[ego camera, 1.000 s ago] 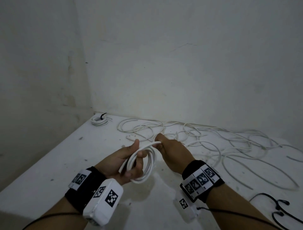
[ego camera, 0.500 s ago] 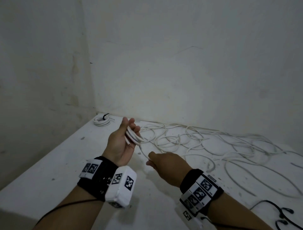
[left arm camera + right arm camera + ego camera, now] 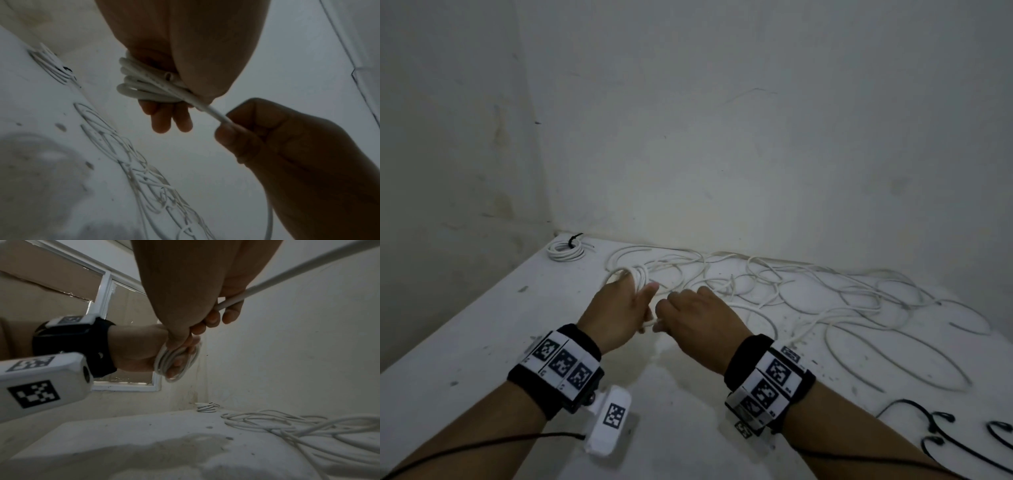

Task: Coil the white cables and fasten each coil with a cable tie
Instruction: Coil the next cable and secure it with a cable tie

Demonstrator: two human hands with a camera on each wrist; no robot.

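Gripping a white cable coil (image 3: 631,275) in curled left hand (image 3: 619,311) above the table (image 3: 482,329) | right hand (image 3: 697,317) just beside, pinching that cable's free run (image 3: 213,113) | loose cables (image 3: 808,291) behind | tied coil (image 3: 565,250) in far corner.

In the head view, the left hand (image 3: 619,310) covers most of the coil (image 3: 631,274) it grips. The black ties (image 3: 941,431) at lower right are cut by the frame edge. In the left wrist view, the loose cables (image 3: 148,177) on the bench (image 3: 30,113) blur together, and the right hand (image 3: 287,146) runs off the right edge.
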